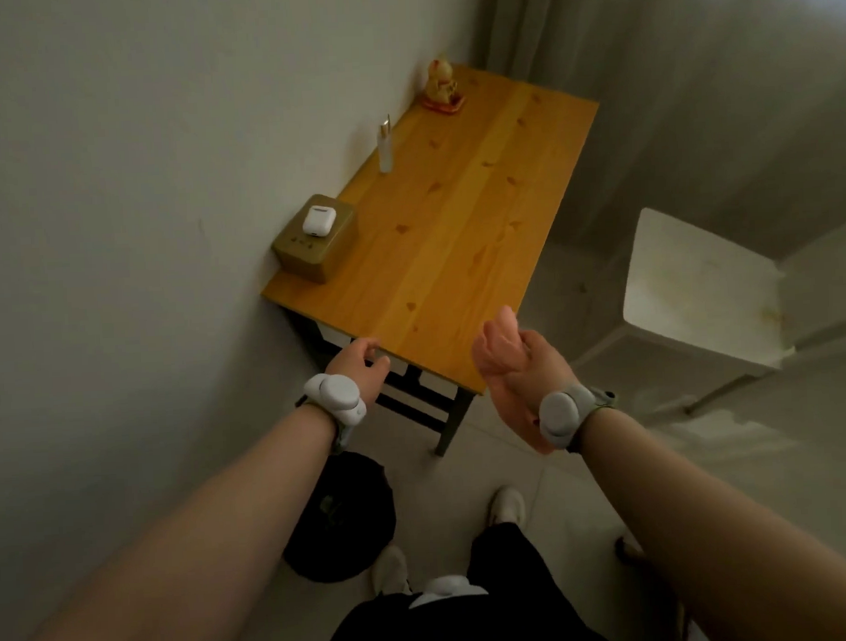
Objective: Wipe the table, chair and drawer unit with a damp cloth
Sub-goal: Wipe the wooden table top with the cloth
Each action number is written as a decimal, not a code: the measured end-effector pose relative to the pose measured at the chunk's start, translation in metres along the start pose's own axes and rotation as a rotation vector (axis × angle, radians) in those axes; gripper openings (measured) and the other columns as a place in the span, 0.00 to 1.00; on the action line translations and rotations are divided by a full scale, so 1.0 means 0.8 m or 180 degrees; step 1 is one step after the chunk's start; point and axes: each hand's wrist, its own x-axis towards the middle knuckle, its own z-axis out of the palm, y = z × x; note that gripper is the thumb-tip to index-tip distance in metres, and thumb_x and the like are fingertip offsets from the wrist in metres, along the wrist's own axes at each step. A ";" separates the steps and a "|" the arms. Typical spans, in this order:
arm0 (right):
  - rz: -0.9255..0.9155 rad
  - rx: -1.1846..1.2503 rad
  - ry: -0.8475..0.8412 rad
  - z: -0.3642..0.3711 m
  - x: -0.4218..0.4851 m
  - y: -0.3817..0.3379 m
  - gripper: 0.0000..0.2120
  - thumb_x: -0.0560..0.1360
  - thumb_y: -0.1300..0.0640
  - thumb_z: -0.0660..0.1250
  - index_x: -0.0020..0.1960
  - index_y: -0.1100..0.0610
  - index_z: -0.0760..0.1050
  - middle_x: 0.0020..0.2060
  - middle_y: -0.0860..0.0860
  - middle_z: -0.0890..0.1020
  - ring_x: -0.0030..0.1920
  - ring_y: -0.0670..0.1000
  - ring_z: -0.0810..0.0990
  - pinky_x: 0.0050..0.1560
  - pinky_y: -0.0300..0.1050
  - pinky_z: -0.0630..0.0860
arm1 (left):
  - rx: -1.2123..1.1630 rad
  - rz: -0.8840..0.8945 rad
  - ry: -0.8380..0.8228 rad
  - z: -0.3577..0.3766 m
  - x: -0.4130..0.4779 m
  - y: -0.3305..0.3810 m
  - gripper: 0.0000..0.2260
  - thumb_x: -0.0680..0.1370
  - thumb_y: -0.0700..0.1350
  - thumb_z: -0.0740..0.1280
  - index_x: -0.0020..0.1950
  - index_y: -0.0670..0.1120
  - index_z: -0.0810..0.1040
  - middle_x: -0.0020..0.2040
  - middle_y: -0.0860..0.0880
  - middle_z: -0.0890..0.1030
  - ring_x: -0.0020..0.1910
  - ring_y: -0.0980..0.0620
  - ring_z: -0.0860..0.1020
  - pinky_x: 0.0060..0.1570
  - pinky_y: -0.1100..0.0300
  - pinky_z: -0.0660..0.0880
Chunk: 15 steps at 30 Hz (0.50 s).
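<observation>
A wooden table (455, 212) stands against the wall on the left. My left hand (357, 364) is at the table's near edge, with curled fingers on top and the thumb below the edge. My right hand (539, 363) hovers just off the near right corner and grips a pink cloth (497, 353), which hangs down past my wrist. Under the tabletop, a black-framed drawer unit (414, 393) with white fronts shows partly. A white chair (691, 289) stands on the floor to the right of the table.
A tan box (330, 246) with a white earbud case (317, 220) on top sits at the table's near left. A slim bottle (385, 145) and a cat figurine (442, 87) stand along the wall. A dark round bin (342, 517) sits by my feet. Curtains hang behind.
</observation>
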 end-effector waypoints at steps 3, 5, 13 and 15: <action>-0.0344 -0.1244 0.0071 -0.001 0.062 0.004 0.20 0.77 0.57 0.61 0.68 0.50 0.66 0.62 0.48 0.75 0.60 0.50 0.75 0.57 0.45 0.74 | -0.0044 -0.0142 0.0062 0.008 0.025 -0.001 0.21 0.79 0.50 0.61 0.71 0.48 0.65 0.67 0.48 0.72 0.60 0.47 0.74 0.51 0.60 0.69; -0.0461 -0.2193 0.0010 -0.004 0.102 0.005 0.21 0.76 0.59 0.59 0.68 0.48 0.65 0.61 0.53 0.73 0.57 0.56 0.74 0.49 0.47 0.73 | -0.0086 -0.0270 0.0134 0.014 0.041 0.001 0.22 0.79 0.51 0.61 0.72 0.48 0.64 0.69 0.48 0.70 0.63 0.47 0.72 0.53 0.59 0.69; -0.1390 -0.3837 -0.1909 0.006 0.159 0.057 0.30 0.78 0.37 0.49 0.76 0.42 0.44 0.77 0.52 0.42 0.76 0.58 0.40 0.73 0.61 0.46 | 0.0711 -0.0549 0.0338 0.041 0.072 0.017 0.24 0.80 0.48 0.59 0.75 0.44 0.59 0.77 0.45 0.53 0.75 0.45 0.54 0.71 0.51 0.59; -0.1740 -0.3823 -0.2033 0.004 0.169 0.064 0.28 0.79 0.40 0.47 0.77 0.46 0.46 0.77 0.53 0.41 0.75 0.56 0.35 0.73 0.57 0.41 | 0.0913 -0.0663 0.0362 0.049 0.074 0.015 0.24 0.80 0.46 0.59 0.74 0.43 0.58 0.77 0.45 0.54 0.76 0.45 0.53 0.72 0.49 0.58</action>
